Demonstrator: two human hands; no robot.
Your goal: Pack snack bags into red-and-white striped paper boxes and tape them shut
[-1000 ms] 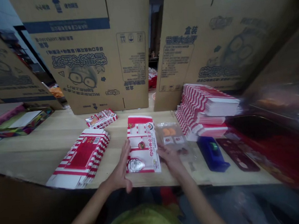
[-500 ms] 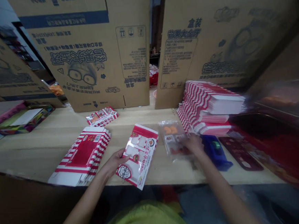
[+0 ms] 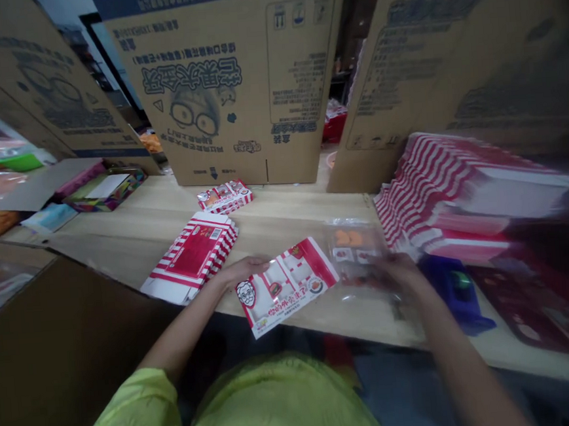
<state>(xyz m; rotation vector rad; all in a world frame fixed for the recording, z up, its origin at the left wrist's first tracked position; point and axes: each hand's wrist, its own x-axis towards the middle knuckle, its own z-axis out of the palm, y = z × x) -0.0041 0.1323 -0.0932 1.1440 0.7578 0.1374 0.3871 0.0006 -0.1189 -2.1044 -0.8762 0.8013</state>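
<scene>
My left hand (image 3: 250, 268) is closed on the edge of a flat red and white carton (image 3: 290, 283) with cut-out windows, tilted above the table's front edge. My right hand (image 3: 397, 271), blurred by motion, is at the right side of a clear plastic pack (image 3: 354, 250) holding orange and red pieces; its fingertips are closed on the pack's edge. Left of my left hand lies a stack of striped cartons (image 3: 189, 256). A small finished-looking striped box (image 3: 225, 196) lies behind that stack.
Tall cardboard sheets (image 3: 234, 79) stand along the back. A high pile of striped cartons (image 3: 441, 194) is at the right, with a blue tape dispenser (image 3: 456, 295) and a dark red tray (image 3: 523, 309) before it. An open patterned box (image 3: 108, 187) sits at the left.
The view has turned toward the left. The carton in my left hand has rotated clockwise, its red end now pointing right. My right hand is still at the plastic pack.
</scene>
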